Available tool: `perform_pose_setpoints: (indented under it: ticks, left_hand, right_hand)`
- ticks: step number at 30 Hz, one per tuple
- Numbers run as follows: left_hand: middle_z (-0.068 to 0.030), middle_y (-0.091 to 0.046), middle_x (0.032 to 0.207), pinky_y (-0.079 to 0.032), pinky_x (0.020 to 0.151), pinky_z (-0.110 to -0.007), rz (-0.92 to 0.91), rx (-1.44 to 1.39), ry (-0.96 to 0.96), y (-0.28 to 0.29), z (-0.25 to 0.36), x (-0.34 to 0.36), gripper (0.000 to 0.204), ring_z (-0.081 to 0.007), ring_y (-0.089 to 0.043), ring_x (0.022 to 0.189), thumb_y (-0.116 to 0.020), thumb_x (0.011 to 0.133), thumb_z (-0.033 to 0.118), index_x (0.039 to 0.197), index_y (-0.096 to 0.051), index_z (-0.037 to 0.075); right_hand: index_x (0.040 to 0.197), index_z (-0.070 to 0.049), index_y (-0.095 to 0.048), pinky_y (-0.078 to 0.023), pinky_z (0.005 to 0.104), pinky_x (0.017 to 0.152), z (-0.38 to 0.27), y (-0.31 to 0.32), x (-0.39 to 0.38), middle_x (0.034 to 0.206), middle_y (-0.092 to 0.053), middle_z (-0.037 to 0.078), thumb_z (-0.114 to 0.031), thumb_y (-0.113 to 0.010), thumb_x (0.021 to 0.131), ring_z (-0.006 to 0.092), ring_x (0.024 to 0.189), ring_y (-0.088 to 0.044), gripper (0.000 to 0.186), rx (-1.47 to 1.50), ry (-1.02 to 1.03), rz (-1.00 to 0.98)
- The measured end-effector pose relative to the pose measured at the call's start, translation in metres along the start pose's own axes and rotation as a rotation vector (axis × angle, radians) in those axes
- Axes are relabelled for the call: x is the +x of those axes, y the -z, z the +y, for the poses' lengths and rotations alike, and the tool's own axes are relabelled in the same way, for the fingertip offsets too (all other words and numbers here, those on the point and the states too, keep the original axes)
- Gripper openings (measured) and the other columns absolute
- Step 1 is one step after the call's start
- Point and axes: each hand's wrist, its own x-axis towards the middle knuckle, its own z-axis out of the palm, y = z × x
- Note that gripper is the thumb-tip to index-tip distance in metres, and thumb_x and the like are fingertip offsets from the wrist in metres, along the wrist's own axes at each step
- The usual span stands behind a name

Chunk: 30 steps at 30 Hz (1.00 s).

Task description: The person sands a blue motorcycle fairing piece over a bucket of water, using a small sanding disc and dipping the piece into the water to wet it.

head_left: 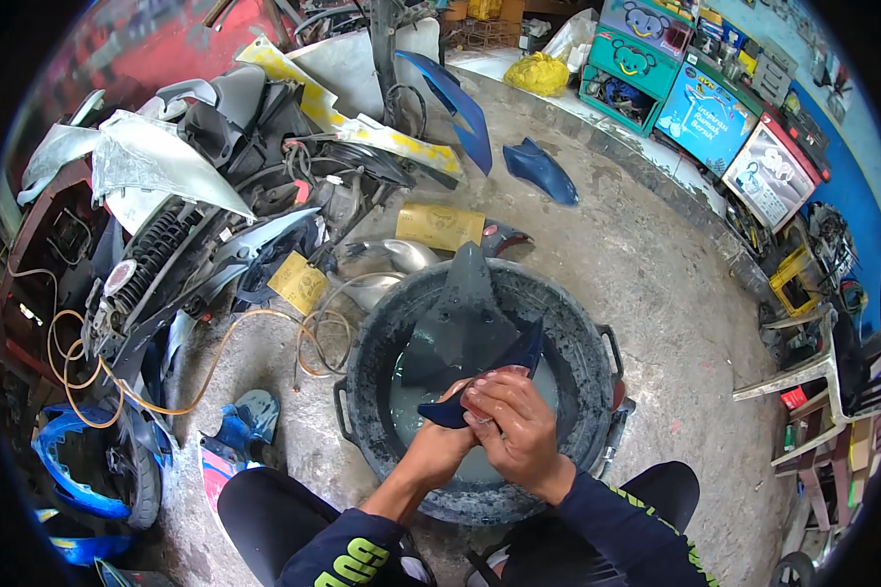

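A small dark blue, curved plastic panel (444,415) with pointed ends is held over the water, its middle covered by my fingers. My left hand (435,452) is closed round its near end from below. On top lies my right hand (515,430), wet, its fingers bent and pressing a reddish, flat wet piece (507,375) against the panel. What this piece is made of cannot be made out. Below both hands stands a round black tub (366,372) with side handles and cloudy water. A larger dark grey panel (460,318) leans inside it, its tip over the far rim.
Two yellow-brown paper sheets (440,226) lie beyond and left of the tub. A thin hose (210,393) loops across the left floor. Motorcycle parts (215,127) pile up at the left. Blue panels (540,171) lie farther off. A pale stool (803,377) stands right.
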Motion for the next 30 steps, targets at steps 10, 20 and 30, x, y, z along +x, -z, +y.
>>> perform_pose_setpoints:
  ticks: [10,20,30]
  left_hand:
    - [-0.0025,-0.060,0.111,-0.048,0.091,-0.028,0.046,0.152,-0.089,0.006,0.001,-0.002,0.053,-0.0122,-0.057,0.101,-0.065,0.077,-0.005,0.129,-0.055,0.001]
    - [-0.0012,-0.059,0.101,-0.044,0.083,-0.024,0.107,-0.138,0.105,0.011,0.003,-0.008,0.049,-0.0112,-0.056,0.093,-0.061,0.073,-0.007,0.121,-0.057,0.003]
    - [-0.0031,-0.059,0.099,-0.045,0.081,-0.024,0.110,-0.015,0.087,0.006,0.015,-0.012,0.050,-0.0121,-0.057,0.093,-0.063,0.072,-0.010,0.120,-0.056,0.002]
  right_hand:
    - [0.085,-0.002,-0.070,-0.053,0.0459,0.087,0.004,-0.008,0.002,0.094,-0.071,0.013,-0.008,-0.073,0.086,0.0334,0.091,-0.067,0.006,0.026,0.032,0.080]
    - [0.088,-0.003,-0.071,-0.053,0.0443,0.094,0.028,-0.002,-0.002,0.095,-0.072,0.011,-0.010,-0.073,0.086,0.0325,0.092,-0.068,0.007,-0.003,0.088,0.045]
    - [0.089,-0.003,-0.072,-0.053,0.0440,0.091,0.052,0.009,0.001,0.090,-0.070,0.011,-0.010,-0.073,0.088,0.0320,0.088,-0.067,0.007,-0.089,-0.085,0.125]
